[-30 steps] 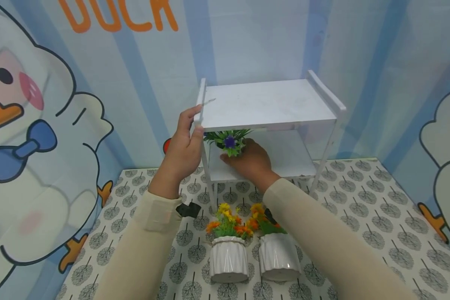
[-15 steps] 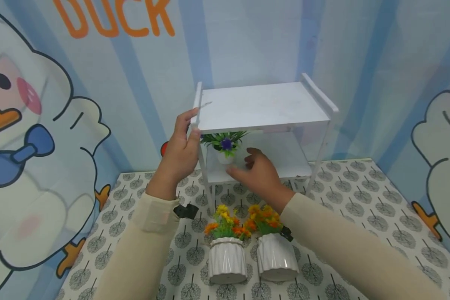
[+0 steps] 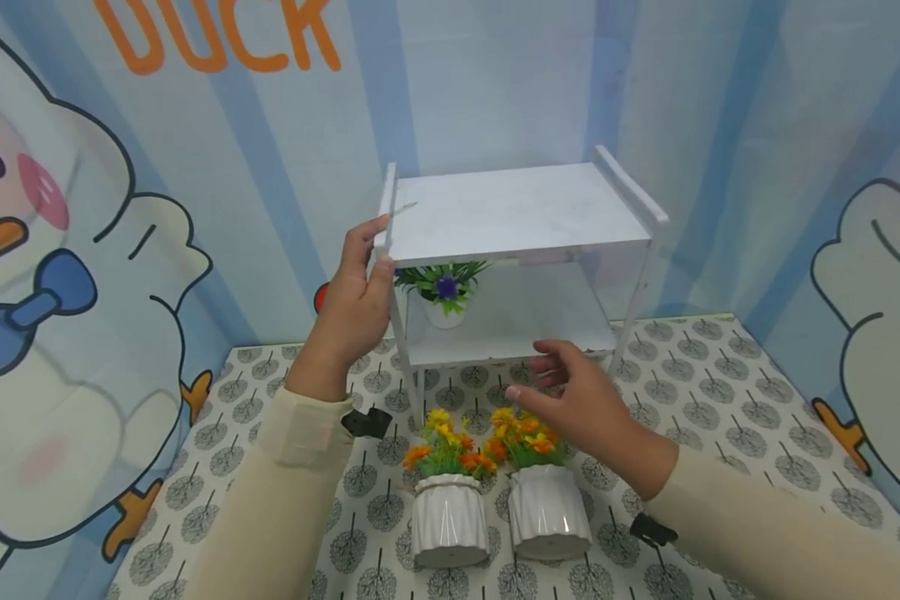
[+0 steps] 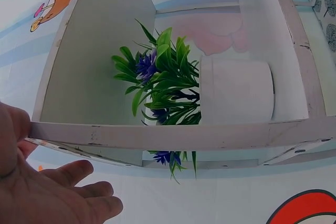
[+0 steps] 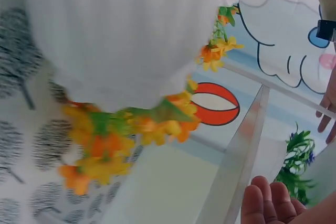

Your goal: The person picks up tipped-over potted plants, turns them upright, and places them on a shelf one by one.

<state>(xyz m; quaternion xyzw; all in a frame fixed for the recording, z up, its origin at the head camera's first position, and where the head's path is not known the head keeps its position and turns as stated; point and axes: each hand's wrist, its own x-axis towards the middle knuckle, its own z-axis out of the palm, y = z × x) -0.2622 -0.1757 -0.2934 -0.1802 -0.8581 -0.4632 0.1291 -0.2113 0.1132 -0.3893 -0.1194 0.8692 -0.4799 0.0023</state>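
Note:
A white two-tier shelf [image 3: 517,208] stands against the back wall. My left hand [image 3: 352,308] holds its upper left side, thumb at the front corner. On the lower tier, at the left end, sits a small white pot [image 4: 236,90] with green leaves and purple flowers [image 3: 446,287]. My right hand [image 3: 581,396] hovers in front of the shelf with nothing in it, fingers loosely bent and thumb apart. Nearest to it is the right one of two white ribbed flowerpots [image 3: 550,512] with yellow and orange flowers; the left flowerpot [image 3: 450,521] stands beside it.
A cloth [image 3: 720,392] with a tree print covers the table. Duck-printed sheeting [image 3: 270,167] hangs behind and at both sides. The shelf's upper board [image 3: 495,258] overhangs the purple-flowered plant, hiding the tops of its leaves.
My right hand has let go of the purple-flowered pot and drawn back out of the shelf, towards me and to the right. The left hand keeps its hold on the shelf.

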